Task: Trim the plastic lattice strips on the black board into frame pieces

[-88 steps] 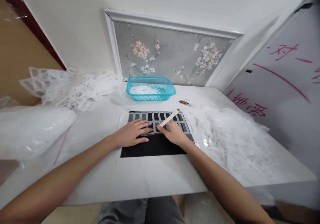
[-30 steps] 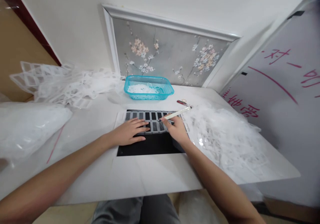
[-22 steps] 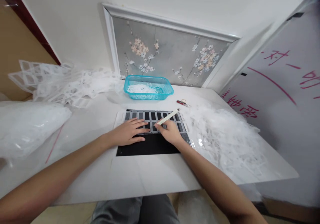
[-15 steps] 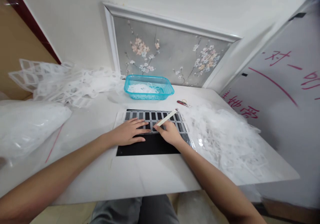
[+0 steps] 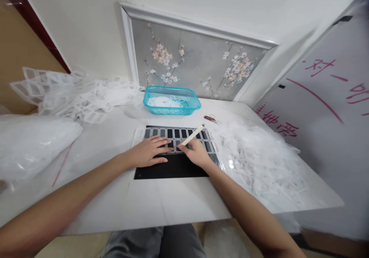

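Observation:
My left hand (image 5: 151,151) lies flat with its fingers spread over a clear plastic sheet with rectangular cells (image 5: 186,133). The sheet rests on a black mat (image 5: 170,167), whose bare front part shows below it. In a pinch grip, my right hand (image 5: 196,153) holds a slim cream-coloured stick-like tool (image 5: 193,134). The tool leans up and to the right; its lower tip, hidden by my fingers, is at the sheet's front row of cells. My left fingertips are just left of the right hand.
Behind the mat stands a blue plastic basket (image 5: 173,110) holding small white pieces. A small red-handled tool (image 5: 211,118) lies to its right. White cut-out frames (image 5: 86,96) pile up at left, above a stuffed clear bag (image 5: 34,146). More translucent scraps (image 5: 262,162) cover the table's right side.

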